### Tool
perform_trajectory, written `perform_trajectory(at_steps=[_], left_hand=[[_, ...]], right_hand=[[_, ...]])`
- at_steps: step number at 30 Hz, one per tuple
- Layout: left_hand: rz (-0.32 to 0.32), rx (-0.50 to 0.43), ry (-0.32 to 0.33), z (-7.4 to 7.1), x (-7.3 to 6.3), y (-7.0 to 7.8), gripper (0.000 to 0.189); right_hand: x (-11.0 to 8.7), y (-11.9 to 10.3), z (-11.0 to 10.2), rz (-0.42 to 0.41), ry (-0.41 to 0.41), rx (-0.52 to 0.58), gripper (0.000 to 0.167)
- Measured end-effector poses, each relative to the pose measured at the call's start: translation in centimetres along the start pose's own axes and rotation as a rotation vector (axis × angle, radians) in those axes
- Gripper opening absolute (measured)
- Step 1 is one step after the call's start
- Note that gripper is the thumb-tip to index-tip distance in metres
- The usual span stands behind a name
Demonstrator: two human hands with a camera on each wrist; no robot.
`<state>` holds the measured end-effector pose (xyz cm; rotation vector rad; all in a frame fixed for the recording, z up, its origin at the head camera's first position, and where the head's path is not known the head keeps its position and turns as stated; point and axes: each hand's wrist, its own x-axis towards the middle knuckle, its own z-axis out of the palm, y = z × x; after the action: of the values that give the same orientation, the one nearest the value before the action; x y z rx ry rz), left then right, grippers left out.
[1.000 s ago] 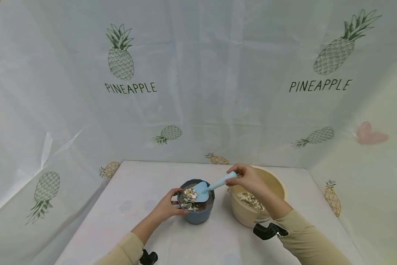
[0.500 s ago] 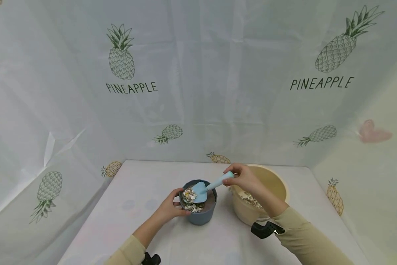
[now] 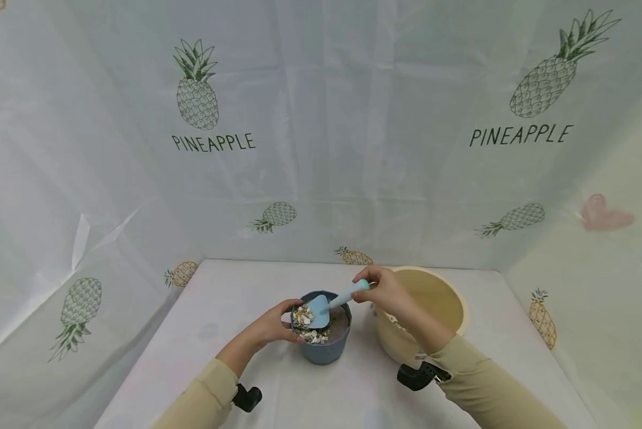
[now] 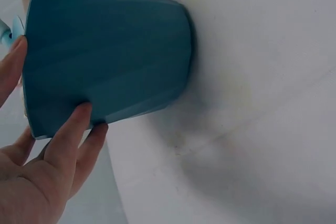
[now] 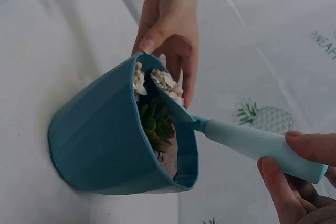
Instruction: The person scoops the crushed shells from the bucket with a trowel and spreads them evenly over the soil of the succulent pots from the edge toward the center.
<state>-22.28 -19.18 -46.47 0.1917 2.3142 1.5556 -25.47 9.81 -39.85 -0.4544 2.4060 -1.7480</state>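
My left hand (image 3: 270, 325) grips the left side of a blue flowerpot (image 3: 323, 353) at its rim, fingers along the outside wall. Between thumb and fingers my right hand (image 3: 385, 292) pinches the end of a light blue garden trowel (image 3: 348, 295). The trowel's blade dips inside the rim, tilted toward the left side, with small pale stones (image 5: 167, 81) at its tip. Below the blade, a green succulent (image 5: 155, 124) grows in the pot beside brownish soil (image 5: 169, 163). More pale stones (image 3: 315, 336) lie along the pot's near left edge.
To the right of the pot stands a cream basin (image 3: 444, 298), partly hidden by the right forearm, with pale stones (image 3: 395, 322) inside. Both stand on a white-covered table (image 3: 235, 286). A pineapple-print sheet (image 3: 321, 167) hangs behind and at the sides.
My right hand has moved slightly left, and the trowel blade sits farther into the pot. The heap of stones at its tip has spread toward the left rim. The left hand keeps its grip.
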Motion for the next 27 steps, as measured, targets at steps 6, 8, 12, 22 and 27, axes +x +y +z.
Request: perform_trajectory(at_steps=[6, 8, 12, 22, 27], left_hand=[[-0.006, -0.01, 0.008, 0.19, 0.19, -0.26, 0.091], [-0.005, -0.005, 0.01, 0.22, 0.23, -0.36, 0.091], [0.0, 0.001, 0.009, 0.26, 0.21, -0.38, 0.091], [0.005, -0.011, 0.001, 0.33, 0.22, -0.43, 0.091], [0.009, -0.009, 0.006, 0.24, 0.11, -0.45, 0.09]], right_hand=[[-0.36, -0.23, 0.1, -0.04, -0.024, -0.032, 0.023], [-0.43, -0.32, 0.06, -0.043, -0.025, -0.045, 0.022], [-0.42, -0.58, -0.05, -0.058, -0.019, -0.065, 0.021], [-0.05, -0.81, -0.35, -0.091, -0.015, -0.087, 0.019], [-0.04, -0.73, -0.66, -0.099, -0.027, -0.11, 0.019]])
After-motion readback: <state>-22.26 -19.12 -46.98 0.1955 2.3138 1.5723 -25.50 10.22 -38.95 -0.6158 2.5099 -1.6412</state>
